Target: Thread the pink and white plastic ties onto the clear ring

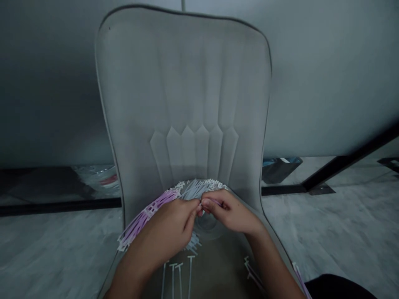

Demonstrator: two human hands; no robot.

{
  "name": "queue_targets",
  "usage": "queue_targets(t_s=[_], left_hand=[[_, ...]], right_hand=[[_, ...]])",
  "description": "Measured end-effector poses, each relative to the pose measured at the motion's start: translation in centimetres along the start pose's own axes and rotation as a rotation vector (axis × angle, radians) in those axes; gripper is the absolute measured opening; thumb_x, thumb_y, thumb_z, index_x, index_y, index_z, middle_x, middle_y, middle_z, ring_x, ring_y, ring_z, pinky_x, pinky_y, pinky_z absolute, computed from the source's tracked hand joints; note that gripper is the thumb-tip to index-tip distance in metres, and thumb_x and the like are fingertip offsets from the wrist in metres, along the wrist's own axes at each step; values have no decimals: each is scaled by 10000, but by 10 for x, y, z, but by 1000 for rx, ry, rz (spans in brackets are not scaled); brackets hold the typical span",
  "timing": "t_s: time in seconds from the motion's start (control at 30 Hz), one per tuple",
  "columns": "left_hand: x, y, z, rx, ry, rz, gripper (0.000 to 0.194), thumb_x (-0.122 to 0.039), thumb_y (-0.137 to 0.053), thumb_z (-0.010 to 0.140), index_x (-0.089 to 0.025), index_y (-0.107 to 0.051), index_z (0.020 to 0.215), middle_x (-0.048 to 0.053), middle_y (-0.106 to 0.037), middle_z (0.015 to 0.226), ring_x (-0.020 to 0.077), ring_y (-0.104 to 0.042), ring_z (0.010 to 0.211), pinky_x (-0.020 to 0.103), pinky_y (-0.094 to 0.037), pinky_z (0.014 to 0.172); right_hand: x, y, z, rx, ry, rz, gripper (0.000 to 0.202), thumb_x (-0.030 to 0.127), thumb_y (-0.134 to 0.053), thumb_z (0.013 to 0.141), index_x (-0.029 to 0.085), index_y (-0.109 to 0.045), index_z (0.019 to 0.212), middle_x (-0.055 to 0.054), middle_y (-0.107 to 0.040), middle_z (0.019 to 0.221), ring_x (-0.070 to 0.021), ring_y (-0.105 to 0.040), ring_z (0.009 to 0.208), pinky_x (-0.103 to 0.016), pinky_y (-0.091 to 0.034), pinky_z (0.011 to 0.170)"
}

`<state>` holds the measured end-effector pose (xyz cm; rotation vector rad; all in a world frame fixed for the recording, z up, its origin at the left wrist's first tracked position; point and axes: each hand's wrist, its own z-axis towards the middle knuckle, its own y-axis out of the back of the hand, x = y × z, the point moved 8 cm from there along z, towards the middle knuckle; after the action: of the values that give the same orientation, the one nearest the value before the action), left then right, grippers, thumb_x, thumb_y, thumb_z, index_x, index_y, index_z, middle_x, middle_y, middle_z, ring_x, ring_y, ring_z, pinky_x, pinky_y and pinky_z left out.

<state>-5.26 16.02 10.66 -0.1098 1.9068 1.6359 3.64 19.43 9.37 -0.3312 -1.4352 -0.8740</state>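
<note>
Both hands meet fingertip to fingertip over the seat of a grey padded chair (187,83). My left hand (179,218) is closed in a pinch; what its fingertips hold is too small to make out. A purple stick shows between the closed fingers of my right hand (226,209). Behind and left of my left hand lies a bundle of purple sticks (146,214) with white ends. Pale grey sticks (193,189) lie just beyond the fingertips, beside small white pieces (216,184). Several pale T-ended sticks (190,274) lie on the front of the seat.
A few purple sticks (254,275) lie by my right forearm, and others (299,277) at the seat's right edge. Behind the chair runs a black metal bar (283,190). Clear plastic (96,178) lies left, a dark package (280,169) right. Dark cloth shows bottom right.
</note>
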Motion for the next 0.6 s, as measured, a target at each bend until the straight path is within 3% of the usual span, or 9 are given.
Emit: queue_targets(t_s=[0.2, 0.37, 0.5, 0.6], left_hand=[[2, -3, -1, 50, 21, -14, 283, -230, -319, 966, -201, -553, 810, 12, -627, 730, 179, -590, 677, 305, -381, 640], [3, 0, -2, 74, 22, -115, 351, -279, -328, 981, -200, -542, 714, -12, -624, 666, 156, -591, 650, 293, -398, 660], [6, 7, -2, 1, -8, -227, 298, -349, -409, 965, -207, -590, 776, -27, -628, 668, 137, -584, 628, 259, -411, 621], [11, 21, -2, -149, 17, -274, 172, -384, -578, 886, -216, -592, 858, -54, -594, 644, 120, -539, 587, 227, -391, 554]], right_hand=[[-6, -1, -1, 35, -30, -6, 349, 333, -496, 958, 178, -448, 650, 55, -349, 602, -99, -329, 585, -233, -274, 544], [-2, -2, -2, 59, -29, 11, 359, 354, -508, 959, 184, -422, 655, 61, -310, 596, -92, -288, 565, -228, -242, 514], [8, -2, -5, 78, -4, 55, 382, 406, -465, 976, 184, -439, 667, 66, -303, 567, -85, -275, 525, -227, -228, 484], [17, -2, -6, 84, 26, 77, 404, 448, -446, 978, 182, -458, 674, 68, -307, 553, -81, -272, 508, -225, -223, 468]])
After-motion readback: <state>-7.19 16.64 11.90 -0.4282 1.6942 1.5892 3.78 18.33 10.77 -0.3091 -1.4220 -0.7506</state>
